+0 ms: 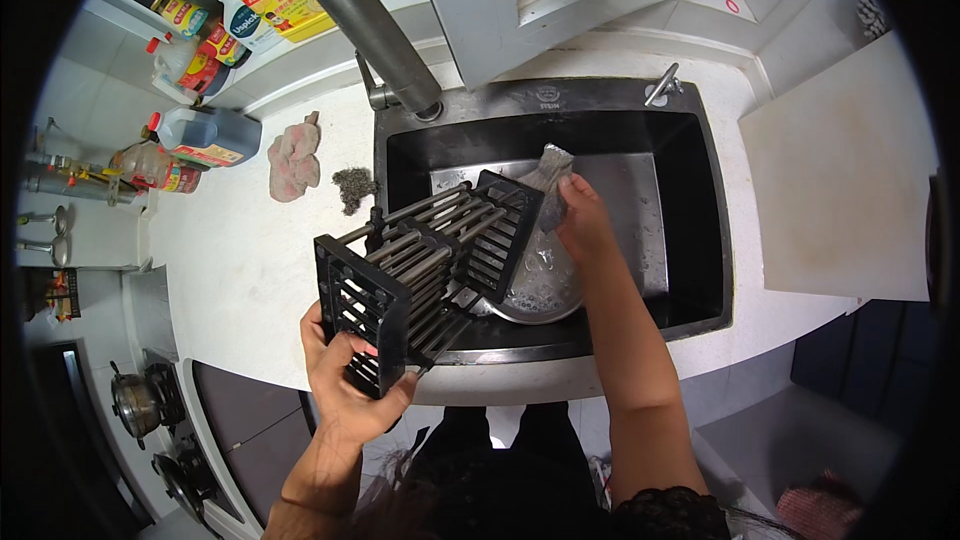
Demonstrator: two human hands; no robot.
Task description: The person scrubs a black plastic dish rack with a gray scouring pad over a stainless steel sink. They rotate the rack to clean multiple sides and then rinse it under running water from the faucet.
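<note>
My left hand (355,370) grips the near left end of a black draining rack (430,260) with metal bars, its fingers wrapped round the slotted plastic side. The rack is tilted and held up over the left front edge of the black sink (715,240). In my right hand (583,215) is a wet grey cloth (548,180), pinched beside the rack's far right side panel. Below the rack, a round metal basin (545,308) with sudsy water sits in the sink, partly hidden by the rack and my right arm.
A steel wool scourer (353,189) and a pinkish rag (294,160) lie on the white counter (230,290) left of the sink. Bottles (215,135) stand beyond them. The grey faucet (370,30) rises behind the sink. A white board (840,180) is at the right.
</note>
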